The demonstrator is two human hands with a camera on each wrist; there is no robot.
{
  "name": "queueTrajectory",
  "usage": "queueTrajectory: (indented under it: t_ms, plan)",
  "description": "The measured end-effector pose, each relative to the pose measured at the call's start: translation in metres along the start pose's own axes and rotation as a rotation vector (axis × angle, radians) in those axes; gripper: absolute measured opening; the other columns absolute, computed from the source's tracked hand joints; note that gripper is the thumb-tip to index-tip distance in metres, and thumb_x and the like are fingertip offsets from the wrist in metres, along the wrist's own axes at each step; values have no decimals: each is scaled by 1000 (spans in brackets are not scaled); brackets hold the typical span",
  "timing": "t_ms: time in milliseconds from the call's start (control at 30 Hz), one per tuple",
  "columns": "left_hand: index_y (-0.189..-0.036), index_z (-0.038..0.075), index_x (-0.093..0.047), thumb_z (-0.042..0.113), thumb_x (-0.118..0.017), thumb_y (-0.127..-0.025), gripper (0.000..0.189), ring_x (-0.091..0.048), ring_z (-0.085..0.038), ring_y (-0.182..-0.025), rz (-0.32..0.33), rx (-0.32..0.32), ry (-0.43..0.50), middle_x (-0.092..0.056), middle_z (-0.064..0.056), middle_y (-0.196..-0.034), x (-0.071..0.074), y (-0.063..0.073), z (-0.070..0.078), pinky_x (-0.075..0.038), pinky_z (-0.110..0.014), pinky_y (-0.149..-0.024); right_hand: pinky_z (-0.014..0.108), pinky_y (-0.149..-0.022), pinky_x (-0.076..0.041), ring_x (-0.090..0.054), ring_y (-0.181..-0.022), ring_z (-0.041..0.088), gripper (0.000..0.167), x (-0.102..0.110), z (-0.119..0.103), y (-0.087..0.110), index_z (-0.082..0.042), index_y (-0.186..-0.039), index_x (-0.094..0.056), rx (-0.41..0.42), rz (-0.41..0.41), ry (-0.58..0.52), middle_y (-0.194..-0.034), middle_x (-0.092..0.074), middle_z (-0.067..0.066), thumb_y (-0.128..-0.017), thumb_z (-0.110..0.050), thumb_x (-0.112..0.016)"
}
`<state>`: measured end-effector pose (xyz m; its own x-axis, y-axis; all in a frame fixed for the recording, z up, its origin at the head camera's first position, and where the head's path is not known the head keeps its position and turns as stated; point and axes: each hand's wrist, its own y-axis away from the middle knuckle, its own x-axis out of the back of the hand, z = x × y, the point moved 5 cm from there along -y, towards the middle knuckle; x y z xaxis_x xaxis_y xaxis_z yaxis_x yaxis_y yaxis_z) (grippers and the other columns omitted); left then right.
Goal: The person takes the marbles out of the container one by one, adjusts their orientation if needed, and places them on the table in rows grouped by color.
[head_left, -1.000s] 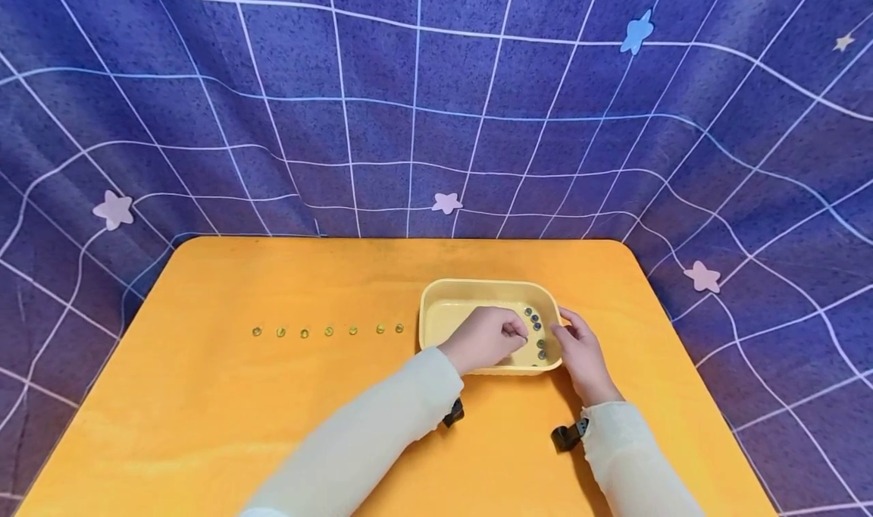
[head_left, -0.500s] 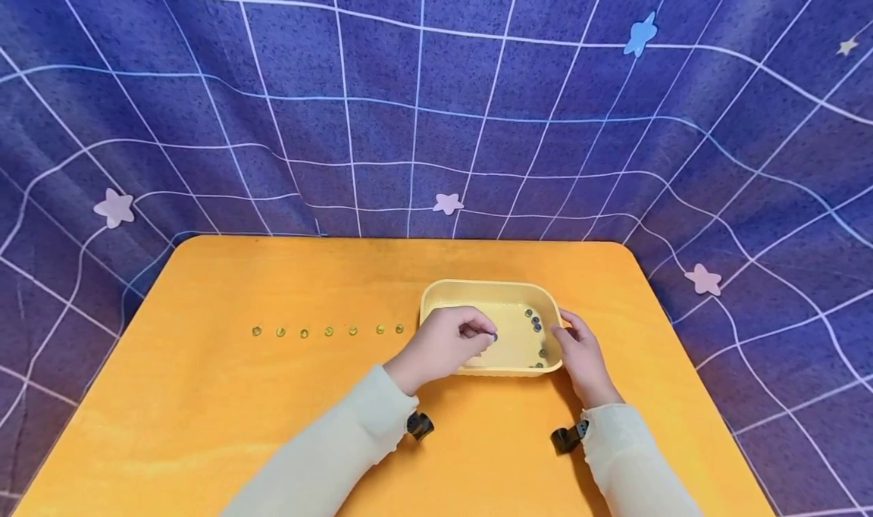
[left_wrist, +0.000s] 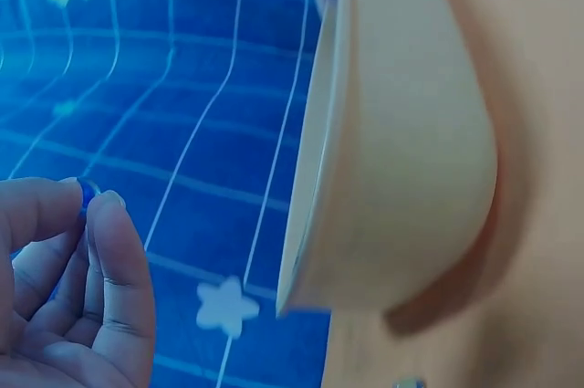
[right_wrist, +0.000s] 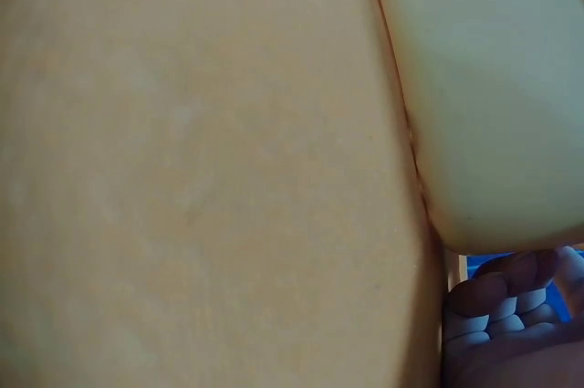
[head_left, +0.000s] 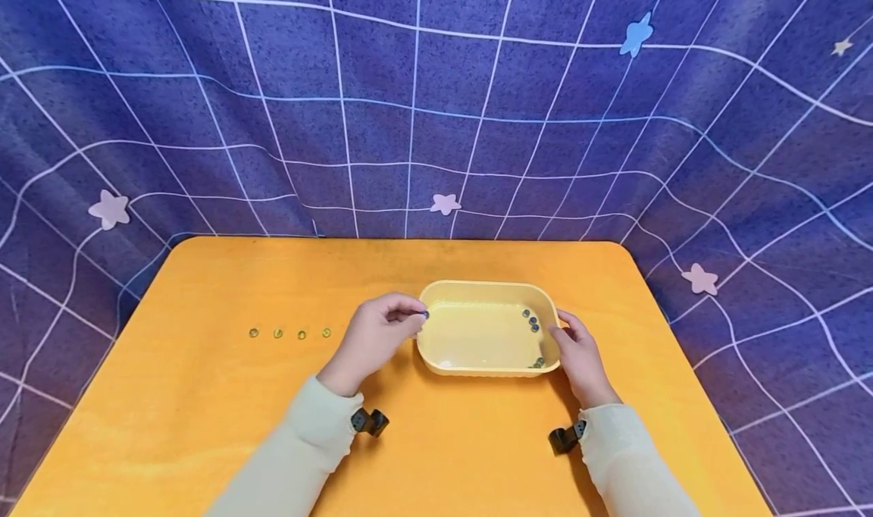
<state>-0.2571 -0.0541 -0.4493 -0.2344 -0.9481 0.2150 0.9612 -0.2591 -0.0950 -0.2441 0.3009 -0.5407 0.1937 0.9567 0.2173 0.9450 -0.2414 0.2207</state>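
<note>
My left hand (head_left: 371, 335) pinches a small blue glass marble (left_wrist: 88, 193) between thumb and fingertips, just above the left rim of the pale yellow plastic bin (head_left: 477, 371). Several dark marbles (head_left: 534, 321) lie in the bin along its right end, a few of them in the near right corner. My right hand (head_left: 580, 361) grips the bin's right wall, thumb over the rim and fingers outside. On the table to the left, several marbles (head_left: 277, 333) form a spaced row; my left hand hides the row's right part.
An orange-yellow cloth covers the table (head_left: 204, 411). Behind it hangs a blue curtain (head_left: 382, 138) with a white grid and stars. Each wrist carries a small black camera (head_left: 370, 422).
My left hand has moved left from over the bin's right end to its left rim, carrying a marble. A marble inside the bin has rolled towards the near right corner. My right hand stays put.
</note>
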Motion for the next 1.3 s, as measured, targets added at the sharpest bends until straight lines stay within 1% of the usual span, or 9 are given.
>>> queueTrajectory:
  t_ms: [167, 333, 433, 533, 700, 767, 933, 1100, 1300]
  plan:
    - [-108, 13, -75, 15, -74, -97, 12, -72, -36, -89, 74, 33, -32, -74, -3, -97, 23, 4, -6, -59, -47, -79, 26, -77, -57, -64, -94, 23, 43, 0, 0, 0, -15, -150, -51, -4, 1, 4, -119, -58, 20, -108, -26, -54]
    - [-109, 14, -75, 16, -73, -97, 12, -71, -39, -93, 79, 53, -36, -74, -7, -101, 31, 9, -16, -58, -52, -81, 26, -76, -57, -64, -94, 23, 44, 0, -1, 0, -15, -151, -50, 3, -5, 6, -119, -57, 21, -109, -27, -53]
    - [-109, 14, -75, 18, -73, -98, 12, -71, -36, -92, 67, 93, -61, -74, -10, -103, 29, 12, -27, -59, -51, -80, 26, -77, -56, -63, -96, 25, 45, 0, -2, 0, -16, -152, -49, 0, -7, 19, -119, -56, 20, -109, -28, -53]
    - [-109, 11, -75, 16, -73, -98, 13, -71, -34, -89, 54, 133, -67, -73, -14, -104, 24, 16, -40, -59, -48, -79, 25, -77, -56, -61, -98, 27, 46, 1, -1, 1, -17, -153, -49, -12, -10, 31, -120, -55, 21, -109, -28, -53]
    - [-106, 5, -74, 10, -74, -96, 11, -70, -26, -81, 29, 189, -17, -72, -19, -101, 17, 20, -60, -60, -41, -76, 26, -78, -56, -62, -101, 27, 47, 0, -2, 3, -17, -154, -47, -19, -22, 32, -124, -54, 21, -109, -29, -53]
    - [-104, 4, -74, 9, -74, -96, 9, -70, -24, -79, 21, 211, -14, -73, -17, -99, 15, 20, -69, -60, -38, -74, 27, -79, -56, -62, -101, 28, 48, 0, -3, 3, -17, -155, -46, -15, -27, 27, -125, -54, 21, -109, -30, -52]
    - [-99, 4, -73, 10, -74, -96, 7, -69, -21, -75, 11, 250, -77, -72, -9, -88, 12, 21, -87, -59, -33, -70, 27, -78, -56, -62, -100, 27, 47, 0, -2, 4, -16, -154, -47, -4, -22, 2, -121, -54, 21, -109, -28, -52]
    - [-95, 3, -72, 13, -76, -95, 10, -68, -20, -71, 22, 262, -124, -70, -5, -81, 13, 21, -96, -58, -32, -68, 27, -77, -57, -62, -98, 27, 47, 0, -1, 2, -15, -153, -48, -4, -17, -1, -120, -55, 21, -109, -28, -54]
    - [-96, 4, -73, 14, -77, -93, 12, -68, -19, -70, 48, 253, -135, -71, -3, -80, 14, 22, -100, -58, -31, -67, 28, -77, -57, -62, -100, 29, 47, 0, -2, 2, -16, -153, -48, -6, -23, 2, -120, -55, 21, -109, -29, -54]
